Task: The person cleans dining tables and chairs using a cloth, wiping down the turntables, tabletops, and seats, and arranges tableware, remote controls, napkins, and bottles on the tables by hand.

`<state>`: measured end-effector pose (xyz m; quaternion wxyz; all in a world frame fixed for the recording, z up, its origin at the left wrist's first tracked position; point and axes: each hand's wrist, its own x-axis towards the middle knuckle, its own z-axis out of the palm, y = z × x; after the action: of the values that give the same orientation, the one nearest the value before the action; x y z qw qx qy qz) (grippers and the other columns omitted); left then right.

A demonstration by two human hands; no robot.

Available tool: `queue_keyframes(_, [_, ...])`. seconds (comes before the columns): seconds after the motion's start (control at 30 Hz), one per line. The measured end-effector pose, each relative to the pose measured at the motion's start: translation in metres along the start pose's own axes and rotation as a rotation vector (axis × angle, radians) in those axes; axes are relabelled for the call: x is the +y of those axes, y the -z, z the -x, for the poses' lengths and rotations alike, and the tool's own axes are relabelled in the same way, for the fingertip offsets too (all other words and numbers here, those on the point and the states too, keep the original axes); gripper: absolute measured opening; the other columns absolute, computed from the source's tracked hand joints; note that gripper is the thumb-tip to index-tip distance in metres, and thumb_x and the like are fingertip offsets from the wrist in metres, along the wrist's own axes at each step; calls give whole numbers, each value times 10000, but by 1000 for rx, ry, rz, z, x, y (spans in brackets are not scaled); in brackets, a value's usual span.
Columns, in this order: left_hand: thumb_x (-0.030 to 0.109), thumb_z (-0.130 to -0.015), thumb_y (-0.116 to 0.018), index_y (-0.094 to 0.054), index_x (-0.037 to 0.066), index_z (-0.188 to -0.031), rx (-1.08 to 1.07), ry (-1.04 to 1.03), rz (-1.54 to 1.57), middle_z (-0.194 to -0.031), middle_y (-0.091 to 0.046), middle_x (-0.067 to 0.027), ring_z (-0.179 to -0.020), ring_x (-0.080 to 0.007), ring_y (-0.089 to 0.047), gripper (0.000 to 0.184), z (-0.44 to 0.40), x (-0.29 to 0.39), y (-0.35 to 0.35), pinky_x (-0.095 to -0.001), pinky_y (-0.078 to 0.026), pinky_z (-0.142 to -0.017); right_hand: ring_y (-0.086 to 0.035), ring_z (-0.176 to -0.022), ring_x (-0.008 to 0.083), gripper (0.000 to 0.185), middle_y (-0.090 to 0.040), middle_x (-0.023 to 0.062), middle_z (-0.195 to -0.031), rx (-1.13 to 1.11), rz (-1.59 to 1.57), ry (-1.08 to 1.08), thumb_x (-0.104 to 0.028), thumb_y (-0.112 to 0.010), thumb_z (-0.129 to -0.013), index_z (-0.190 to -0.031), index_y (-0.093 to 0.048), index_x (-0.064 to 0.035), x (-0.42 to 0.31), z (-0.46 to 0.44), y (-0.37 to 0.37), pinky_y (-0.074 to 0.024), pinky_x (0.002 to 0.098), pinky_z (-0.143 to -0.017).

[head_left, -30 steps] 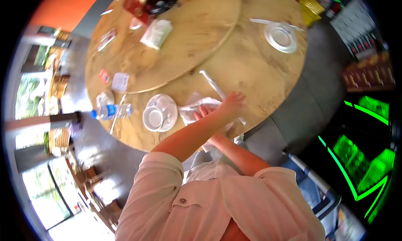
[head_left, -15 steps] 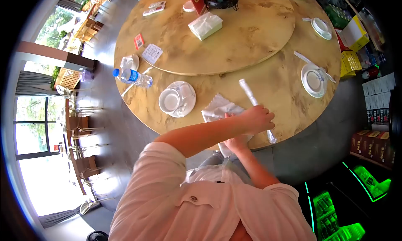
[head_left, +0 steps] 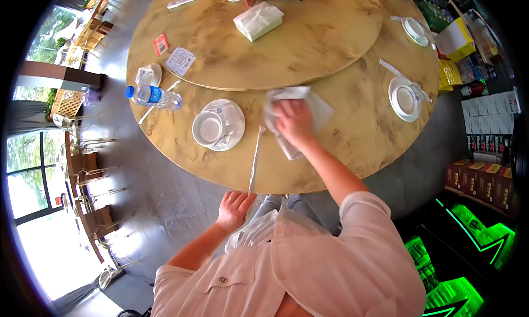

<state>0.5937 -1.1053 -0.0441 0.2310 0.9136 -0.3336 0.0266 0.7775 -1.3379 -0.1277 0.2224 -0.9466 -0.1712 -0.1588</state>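
Observation:
In the head view my left hand point(head_left: 237, 209) is at the table's near edge, its fingers closed on the lower end of a pair of chopsticks in a white paper sleeve point(head_left: 255, 161). The sleeve points away from me over the tabletop. My right hand point(head_left: 295, 120) presses a pale cloth point(head_left: 319, 109) against the table; the cloth bunches under its bent fingers and is slightly blurred. Left of the sleeve sits a plate with stacked white bowls point(head_left: 210, 127), looking plastic-wrapped.
The round marbled table point(head_left: 352, 146) carries a raised turntable point(head_left: 325, 41) with a tissue pack point(head_left: 259, 20) on it. A water bottle point(head_left: 157, 97) lies at the left by another wrapped setting. More tableware point(head_left: 406, 100) is at the right. Boxes point(head_left: 479, 182) stand beyond.
My left hand has swung from the right side to the left, bringing the chopsticks along. My right hand has moved forward with the cloth. The view has shifted slightly.

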Motion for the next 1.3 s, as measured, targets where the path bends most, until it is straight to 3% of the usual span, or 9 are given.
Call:
queue_keyframes(0.27, [23,-690,-654,-531,25,-1096,112,193,45,-959,-601,-116,-915,-288,-566,423,28,23,28,-405,-432,-763,-399,-1207,248,376,-512,51,-1236,-30,68,63,-276,-560,-799,-1159,-564,-167,4,-25,-25,-256,500,-1029])
queue_keyframes(0.47, [16,-646,-598,-519,3,-1140,209,179,74,-1035,-579,-147,-945,-330,-551,500,-8,3,12,-431,-422,-811,-415,-1202,240,455,-505,23,-1245,-310,-127,337,-286,-608,-749,-1193,-559,-197,-84,108,10,-227,473,-1055])
queue_keyframes(0.6, [32,-656,-590,-502,46,-1182,64,106,96,-1087,-565,-117,-1061,-296,-498,534,-32,-14,-32,-420,-376,-891,-433,-1188,276,436,-500,68,-1232,-201,-304,98,-154,-618,-726,-1158,-561,-157,-36,144,57,-310,476,-999])
queue_keyframes(0.7, [32,-650,-591,-489,73,-1208,51,143,13,-1141,-533,-107,-1116,-293,-455,568,-36,-25,-54,-430,-347,-923,-401,-1229,313,411,-472,109,-1283,-92,104,-249,-81,-603,-753,-1160,-541,-89,56,162,74,-295,493,-997])
queue_keyframes(0.83, [9,-628,-588,-478,123,-1248,-34,254,-169,-1195,-482,-115,-1137,-308,-434,640,-32,-34,-56,-444,-329,-947,-357,-1259,334,478,-430,127,-1337,114,356,-517,-222,-543,-803,-1268,-481,-129,118,135,61,-245,553,-993])
queue_keyframes(1.0, [-7,-661,-521,-503,134,-1242,-95,377,-238,-1232,-445,-106,-1178,-306,-386,598,-23,-35,-49,-451,-282,-984,-426,-1166,361,420,-503,137,-1189,108,-113,-333,-179,-664,-699,-1099,-550,-116,20,59,12,-248,568,-978])
queue_keyframes(1.1, [-23,-658,-507,-529,109,-1197,-64,368,-205,-1230,-446,-114,-1157,-314,-394,555,-29,-34,-35,-449,-294,-974,-488,-1078,295,324,-546,80,-1113,165,-42,110,-164,-669,-645,-959,-597,-126,-26,44,1,-331,499,-956])
queue_keyframes(1.23, [15,-698,-524,-556,68,-1088,-17,349,-90,-1204,-468,-136,-1110,-343,-418,395,-31,-37,-24,-453,-332,-940,-492,-1082,277,261,-567,52,-1099,187,-26,49,-153,-641,-682,-940,-610,-145,79,11,28,-371,412,-940])
queue_keyframes(1.3, [22,-703,-532,-567,67,-1055,-45,368,-33,-1200,-474,-141,-1098,-343,-424,357,-25,-38,-23,-454,-338,-934,-474,-1118,280,322,-558,69,-1134,190,168,-318,-165,-612,-731,-1051,-590,-144,149,9,36,-326,470,-968])
